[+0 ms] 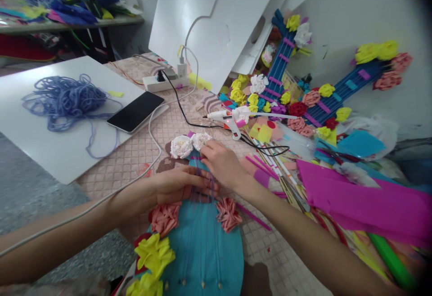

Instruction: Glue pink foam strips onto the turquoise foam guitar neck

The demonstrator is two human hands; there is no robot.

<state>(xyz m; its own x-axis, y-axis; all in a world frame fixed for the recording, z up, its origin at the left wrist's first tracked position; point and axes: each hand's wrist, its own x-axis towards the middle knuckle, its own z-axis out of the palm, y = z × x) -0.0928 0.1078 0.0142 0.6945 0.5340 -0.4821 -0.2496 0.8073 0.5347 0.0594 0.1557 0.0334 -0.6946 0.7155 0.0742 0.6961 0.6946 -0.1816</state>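
Note:
A turquoise paper guitar (199, 233) lies in front of me, trimmed with white, pink and yellow paper flowers. Thin purple yarn strings (203, 246) run up its body from small pegs near the bottom. My left hand (189, 183) lies across the neck, its fingers among the strings, with some yarn passing over them. At the top of the neck, beside the white flowers (182, 146), my right hand (219, 161) is closed in a pinch on the yarn; its fingertips are partly hidden.
Behind the hands lies a white glue gun (226, 117) with a black cord. A phone (137, 111) and a purple yarn heap (67, 100) rest on a white board at left. Two blue guitars (280, 62) lean at the wall. Magenta sheets (364, 201) and sticks lie right. A white cable crosses my left arm.

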